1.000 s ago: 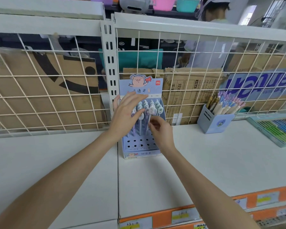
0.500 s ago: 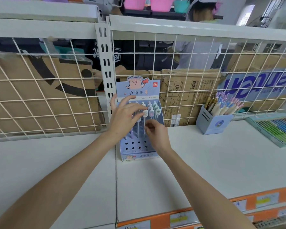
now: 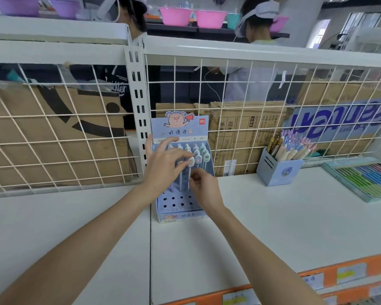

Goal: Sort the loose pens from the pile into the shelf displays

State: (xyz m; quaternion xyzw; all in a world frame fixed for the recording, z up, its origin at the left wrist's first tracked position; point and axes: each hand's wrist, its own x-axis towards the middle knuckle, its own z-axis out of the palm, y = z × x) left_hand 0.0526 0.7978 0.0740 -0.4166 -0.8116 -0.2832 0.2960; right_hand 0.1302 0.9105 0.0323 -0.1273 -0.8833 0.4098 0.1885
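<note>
Fingertips (image 3: 193,176) of the right hand (image 3: 204,190) pinch a white pen (image 3: 189,172), presumably to seat it upright in the blue pig display box (image 3: 180,214). Left hand (image 3: 163,170), fingers spread, steadies neighbouring pens (image 3: 199,154). Front holes remain unfilled.

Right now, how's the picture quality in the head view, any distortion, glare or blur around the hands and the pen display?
Head view: wide-angle distortion bows the wire grid and shelf edge; lighting is soft and even, with no harsh shadows on the white shelf; bright glare at the far window; left hand and right hand look slightly soft over the pen display; its print is hard to read.
</note>
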